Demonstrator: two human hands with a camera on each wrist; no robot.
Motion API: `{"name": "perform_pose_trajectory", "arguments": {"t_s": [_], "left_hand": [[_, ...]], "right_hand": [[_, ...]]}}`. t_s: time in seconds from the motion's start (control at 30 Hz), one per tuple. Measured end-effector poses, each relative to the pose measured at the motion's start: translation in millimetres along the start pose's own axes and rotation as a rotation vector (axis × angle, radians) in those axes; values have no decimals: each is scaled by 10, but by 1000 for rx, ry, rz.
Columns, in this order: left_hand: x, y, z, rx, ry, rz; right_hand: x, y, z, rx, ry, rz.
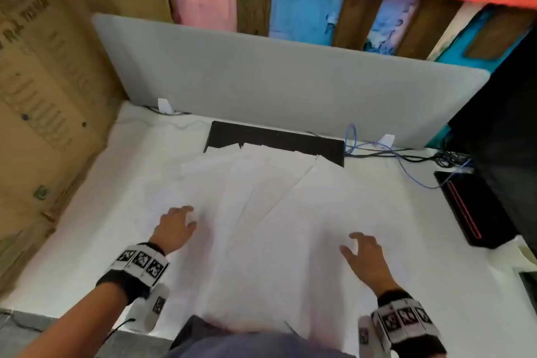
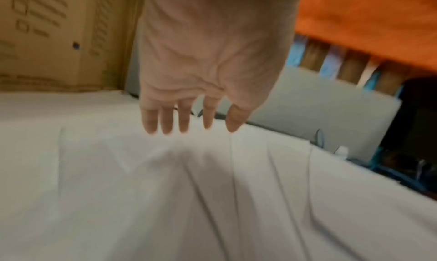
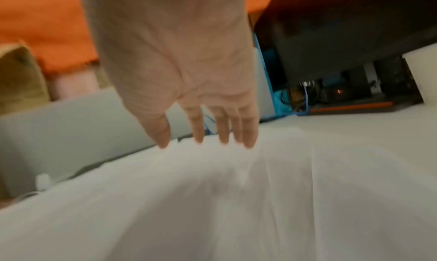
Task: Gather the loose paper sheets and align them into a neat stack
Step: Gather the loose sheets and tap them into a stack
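Head view: keyboard (image 1: 279, 139) under paper sheets (image 1: 261, 197)

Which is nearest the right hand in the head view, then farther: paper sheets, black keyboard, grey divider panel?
1. Paper sheets, right under the right hand.
2. Black keyboard, beyond the sheets, partly covered.
3. Grey divider panel, upright at the desk's back.

Soft, even light washes the white paper sheets (image 1: 261, 212) so pale that their edges barely show in the head view, which bends toward its corners around them, while both wrist views are motion-blurred, with faint grey shadows under each hand.
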State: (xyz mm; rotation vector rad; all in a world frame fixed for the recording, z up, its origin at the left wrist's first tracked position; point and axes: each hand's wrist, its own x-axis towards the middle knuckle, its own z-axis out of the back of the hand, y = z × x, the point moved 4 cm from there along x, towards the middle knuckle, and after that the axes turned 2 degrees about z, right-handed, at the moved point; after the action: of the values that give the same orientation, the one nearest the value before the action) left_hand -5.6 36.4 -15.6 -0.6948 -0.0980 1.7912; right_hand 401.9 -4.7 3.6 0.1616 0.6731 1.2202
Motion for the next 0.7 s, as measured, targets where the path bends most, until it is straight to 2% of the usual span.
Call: {"name": "perform_pose_trajectory", "arguments": {"t_s": [0.1, 0.23, 0.37, 0.47, 0.53, 0.57, 0.67, 0.7], "left_hand": [[48, 19, -78, 70, -73, 255], [-2, 166, -237, -56, -169, 483], [48, 134, -212, -162, -270, 458], [84, 63, -216, -178, -321, 363], [115, 0, -218, -293, -357, 272], [117, -32, -199, -354, -382, 243], [149, -19, -90, -490, -428, 346], [169, 2, -58, -490, -413, 384]], "right_hand": [[196, -6, -72, 128, -108, -219], [217, -187, -203, 259, -254, -450], [255, -409, -145, 334, -348, -593], [337, -438, -131, 400, -373, -522], [417, -422, -125, 444, -386, -441], [437, -423, -106, 434, -394, -448], [431, -446, -33, 455, -428, -531], [448, -455, -36, 512, -413, -507]]}}
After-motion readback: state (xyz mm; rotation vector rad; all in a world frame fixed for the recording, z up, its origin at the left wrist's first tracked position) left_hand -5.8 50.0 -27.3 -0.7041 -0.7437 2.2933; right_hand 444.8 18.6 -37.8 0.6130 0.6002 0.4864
